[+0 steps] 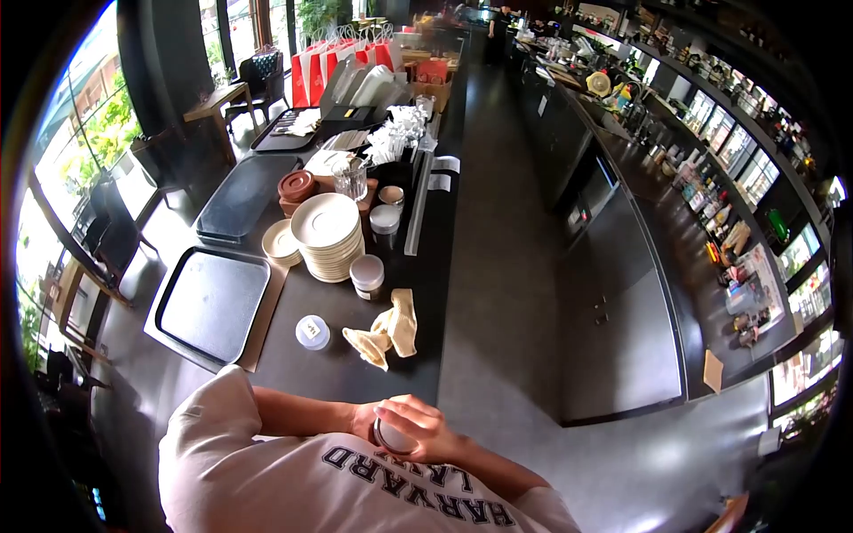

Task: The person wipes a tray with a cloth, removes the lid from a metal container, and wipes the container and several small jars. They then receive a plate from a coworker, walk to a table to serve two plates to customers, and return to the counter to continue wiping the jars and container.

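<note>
Close to my body, both hands are wrapped round a small round jar [394, 438] with a pale top and dark rim. My left hand [365, 421] grips its left side, partly covered by the other hand. Across the jar lie the fingers of my right hand [425, 433]. On the counter ahead sits a crumpled cream cloth [387, 331], with a round white lid or lidded tub [313, 332] to its left. Behind the cloth stands a lidded jar [367, 277], beside a tall stack of cream saucers [328, 233].
Black trays [213, 300] lie along the counter's left side. Farther back are a drinking glass [351, 182], white wrapped items [397, 133] and red-and-white paper bags [333, 67]. A walkway [506, 266] separates this counter from a long bar [653, 231] on the right.
</note>
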`<state>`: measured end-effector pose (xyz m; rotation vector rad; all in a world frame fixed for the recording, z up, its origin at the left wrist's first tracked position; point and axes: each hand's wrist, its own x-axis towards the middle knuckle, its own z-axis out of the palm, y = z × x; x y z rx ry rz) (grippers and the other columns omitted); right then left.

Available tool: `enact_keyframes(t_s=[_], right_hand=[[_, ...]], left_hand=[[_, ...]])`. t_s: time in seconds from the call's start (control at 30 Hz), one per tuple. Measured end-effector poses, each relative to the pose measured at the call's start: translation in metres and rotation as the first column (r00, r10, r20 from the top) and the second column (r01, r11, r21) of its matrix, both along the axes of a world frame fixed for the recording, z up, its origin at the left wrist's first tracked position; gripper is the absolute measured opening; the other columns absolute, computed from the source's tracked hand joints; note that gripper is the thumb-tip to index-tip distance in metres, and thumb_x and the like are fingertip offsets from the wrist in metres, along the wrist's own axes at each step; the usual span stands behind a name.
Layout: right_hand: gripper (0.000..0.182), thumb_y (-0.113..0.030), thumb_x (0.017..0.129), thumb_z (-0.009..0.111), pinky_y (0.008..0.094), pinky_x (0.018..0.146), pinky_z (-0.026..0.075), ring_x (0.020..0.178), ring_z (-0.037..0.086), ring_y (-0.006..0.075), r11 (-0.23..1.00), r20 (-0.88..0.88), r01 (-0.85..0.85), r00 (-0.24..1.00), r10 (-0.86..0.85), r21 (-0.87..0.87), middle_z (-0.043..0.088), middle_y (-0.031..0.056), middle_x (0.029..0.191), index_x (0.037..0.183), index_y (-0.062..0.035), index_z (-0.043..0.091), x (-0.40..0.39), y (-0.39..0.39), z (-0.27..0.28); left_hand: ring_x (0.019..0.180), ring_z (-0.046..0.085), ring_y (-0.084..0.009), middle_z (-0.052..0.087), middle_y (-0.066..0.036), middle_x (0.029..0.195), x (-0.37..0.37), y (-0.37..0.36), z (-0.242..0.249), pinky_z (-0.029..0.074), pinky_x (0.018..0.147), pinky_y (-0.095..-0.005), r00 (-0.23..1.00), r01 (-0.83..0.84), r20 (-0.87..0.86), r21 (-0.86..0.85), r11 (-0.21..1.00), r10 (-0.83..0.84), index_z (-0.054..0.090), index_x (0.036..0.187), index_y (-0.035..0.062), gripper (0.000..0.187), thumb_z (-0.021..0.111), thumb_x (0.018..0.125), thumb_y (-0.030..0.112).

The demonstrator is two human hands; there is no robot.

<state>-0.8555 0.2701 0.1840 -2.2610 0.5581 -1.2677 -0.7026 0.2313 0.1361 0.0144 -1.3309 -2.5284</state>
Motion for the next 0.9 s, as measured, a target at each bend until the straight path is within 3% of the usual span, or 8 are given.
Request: enact_keyframes(t_s=[0.2,0.27,0.33,0.53,0.6,0.73,0.8,0.9], right_hand=[[0.076,-0.029,0.069,0.074,0.0343,0.091,0.043,0.106,0.051,0.0283,0.961,-0.030,-0.171,0.983,0.182,0.216,0.047,0.0154,0.118,0.130,0.0008,0.039,-0.041,-0.039,0.031],[0.089,-0.026,0.064,0.079,0.0417,0.101,0.032,0.122,0.039,0.0318,0.987,-0.195,-0.078,0.975,0.105,0.138,0.038,0.0168,0.131,0.137,-0.0122,0.031,-0.069,-0.067,0.073],[0.135,-0.034,0.052,0.087,0.0437,0.105,0.025,0.129,0.030,0.0316,0.962,-0.039,-0.165,0.983,0.178,0.217,0.027,0.0208,0.141,0.142,-0.0113,-0.012,-0.083,-0.096,0.096],[0.138,-0.073,0.046,0.069,0.0366,0.092,0.042,0.114,0.051,0.0268,0.887,0.078,0.002,0.996,-0.043,0.462,0.040,0.0236,0.132,0.143,-0.0115,-0.007,-0.090,-0.131,0.190],[0.112,-0.062,0.069,0.066,0.0276,0.081,0.044,0.106,0.054,0.0211,0.894,0.028,-0.129,0.991,0.129,0.428,0.039,0.0237,0.132,0.144,-0.0137,-0.001,-0.097,-0.145,0.203],[0.128,-0.050,0.056,0.081,0.0354,0.087,0.046,0.106,0.055,0.0276,0.886,-0.054,0.004,0.998,0.024,0.463,0.049,0.0264,0.119,0.143,-0.0073,-0.003,-0.072,-0.142,0.228],[0.115,0.006,0.065,0.075,0.0349,0.087,0.048,0.104,0.056,0.0242,0.718,-0.027,0.061,0.998,-0.059,0.694,0.045,0.0228,0.128,0.143,-0.0203,-0.006,-0.055,-0.125,0.248],[0.117,0.008,0.063,0.075,0.0346,0.090,0.045,0.108,0.053,0.0212,0.699,0.025,-0.012,1.000,-0.009,0.715,0.047,0.0222,0.125,0.143,-0.0175,-0.006,-0.040,-0.116,0.260]], left_hand=[[0.098,0.056,-0.0249,0.056,-0.010,0.110,-0.026,-0.030,0.026,0.049,0.079,-0.0422,0.969,-0.108,0.222,0.780,0.616,-0.112,0.051,0.116,0.0093,0.045,0.060,0.077,0.029],[0.097,0.057,-0.0271,0.057,-0.010,0.108,-0.038,-0.047,0.055,0.050,0.078,-0.0453,0.960,-0.209,0.277,0.814,0.542,-0.047,0.053,0.115,0.0110,0.041,0.056,0.080,0.032],[0.099,0.055,-0.0273,0.057,-0.010,0.108,-0.054,-0.062,0.107,0.050,0.077,-0.0456,0.949,-0.303,0.299,0.767,0.565,0.104,0.052,0.114,0.0109,0.040,0.050,0.084,0.038],[0.101,0.050,-0.0246,0.052,-0.009,0.113,-0.075,-0.081,0.173,0.046,0.086,-0.0442,0.834,-0.409,0.154,0.818,0.405,0.530,0.049,0.111,0.0100,0.035,0.045,0.089,0.036],[0.100,0.051,-0.0247,0.052,-0.010,0.111,-0.073,-0.079,0.186,0.045,0.087,-0.0431,0.781,-0.461,0.149,0.792,0.399,0.606,0.047,0.112,0.0090,0.036,0.044,0.090,0.037],[0.098,0.051,-0.0241,0.053,-0.010,0.110,-0.068,-0.076,0.203,0.045,0.087,-0.0430,0.739,-0.490,0.164,0.796,0.355,0.653,0.048,0.113,0.0078,0.037,0.039,0.092,0.036],[0.098,0.051,-0.0240,0.053,-0.010,0.110,-0.063,-0.074,0.205,0.045,0.087,-0.0429,0.731,-0.490,0.156,0.798,0.351,0.664,0.048,0.113,0.0077,0.037,0.039,0.092,0.037],[0.099,0.052,-0.0245,0.053,-0.011,0.109,-0.055,-0.074,0.202,0.045,0.085,-0.0428,0.726,-0.471,0.128,0.808,0.353,0.676,0.046,0.112,0.0078,0.038,0.042,0.091,0.040]])
